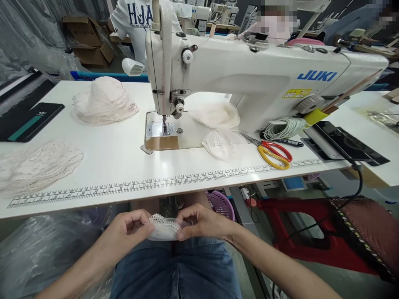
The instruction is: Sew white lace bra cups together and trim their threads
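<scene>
Over my lap, in front of the table edge, a white lace-edged fabric piece (164,229) is stretched between both hands. My left hand (132,226) pinches its left end between thumb and fingers. At the other end, my right hand (198,222) grips the fabric the same way. Scalloped eyelet lace runs along the upper edge of the piece. Beyond the hands stands a white sewing machine (218,70), its needle and presser foot (164,124) above the metal plate. Pale fabric pieces (218,116) and a lace piece (222,144) lie right of the needle.
Stacks of lace fabric sit on the table's left, one at the back (104,101) and one in front (40,166). Scissors (274,154), coiled cord (285,128) and a phone (35,121) lie there too. A red stool (296,232) is at right. Co-workers are behind the machine.
</scene>
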Demonstrator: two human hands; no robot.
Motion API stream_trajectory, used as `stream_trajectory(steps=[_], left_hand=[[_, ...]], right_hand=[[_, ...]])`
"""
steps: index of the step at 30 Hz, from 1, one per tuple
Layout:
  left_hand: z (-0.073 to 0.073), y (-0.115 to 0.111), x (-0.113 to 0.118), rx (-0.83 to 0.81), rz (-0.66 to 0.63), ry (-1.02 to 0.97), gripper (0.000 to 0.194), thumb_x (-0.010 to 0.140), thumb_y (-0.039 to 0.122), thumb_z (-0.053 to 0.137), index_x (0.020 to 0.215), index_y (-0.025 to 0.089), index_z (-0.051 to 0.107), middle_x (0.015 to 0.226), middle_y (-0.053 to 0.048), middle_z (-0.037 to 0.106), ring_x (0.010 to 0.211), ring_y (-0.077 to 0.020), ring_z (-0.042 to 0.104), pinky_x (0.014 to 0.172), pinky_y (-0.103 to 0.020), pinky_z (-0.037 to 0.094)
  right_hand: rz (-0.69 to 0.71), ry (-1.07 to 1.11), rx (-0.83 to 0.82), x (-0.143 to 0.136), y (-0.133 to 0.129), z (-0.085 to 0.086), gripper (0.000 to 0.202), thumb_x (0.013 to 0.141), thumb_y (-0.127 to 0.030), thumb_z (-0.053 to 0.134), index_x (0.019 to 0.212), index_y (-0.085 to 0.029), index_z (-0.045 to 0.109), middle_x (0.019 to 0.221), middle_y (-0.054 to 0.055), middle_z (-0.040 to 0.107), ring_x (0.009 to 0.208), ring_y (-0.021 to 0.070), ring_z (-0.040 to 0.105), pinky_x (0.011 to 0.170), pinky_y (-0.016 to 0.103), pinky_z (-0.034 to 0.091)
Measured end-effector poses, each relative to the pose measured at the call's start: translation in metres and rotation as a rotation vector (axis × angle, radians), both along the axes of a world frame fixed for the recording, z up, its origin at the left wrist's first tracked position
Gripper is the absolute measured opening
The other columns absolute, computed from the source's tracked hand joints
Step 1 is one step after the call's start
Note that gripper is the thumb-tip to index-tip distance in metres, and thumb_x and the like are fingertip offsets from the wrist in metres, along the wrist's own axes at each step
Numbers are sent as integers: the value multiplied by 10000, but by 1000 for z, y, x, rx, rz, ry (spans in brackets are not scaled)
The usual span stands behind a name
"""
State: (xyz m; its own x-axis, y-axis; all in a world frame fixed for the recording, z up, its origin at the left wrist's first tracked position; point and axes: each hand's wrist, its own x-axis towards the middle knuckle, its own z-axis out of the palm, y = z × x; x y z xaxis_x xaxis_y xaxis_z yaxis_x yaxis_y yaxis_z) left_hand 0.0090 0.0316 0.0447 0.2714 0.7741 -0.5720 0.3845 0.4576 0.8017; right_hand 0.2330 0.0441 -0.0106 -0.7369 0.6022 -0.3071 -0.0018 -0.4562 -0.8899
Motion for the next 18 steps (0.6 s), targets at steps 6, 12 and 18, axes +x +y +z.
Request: stream_trajectory(steps=[6,12,18], left_hand=[[0,0,1,-14,1,-3,378,717,531,612,598,180,537,742,-24,587,703,-182,512,626,-260,392],[0,0,-4,-7,-2,12,365,732,513,609,603,178,542,724,-15,571,687,-170,503,613,-245,387],[-12,-3,-9,30,-28,-47,297,760,421,609,609,175,542,737,-16,588,698,-162,524,632,-246,413]], right_hand=[[7,-24,16,-5,-2,2,307,627,-367,780,780,-137,645,647,-46,524,590,74,423,544,196,315],[-61,-69,138,-13,-5,1,304,645,-402,762,680,-131,628,617,-49,472,579,74,386,512,198,277],[8,-60,192,-12,-3,2,341,695,-458,714,680,-125,647,679,-23,506,637,98,448,567,219,316]])
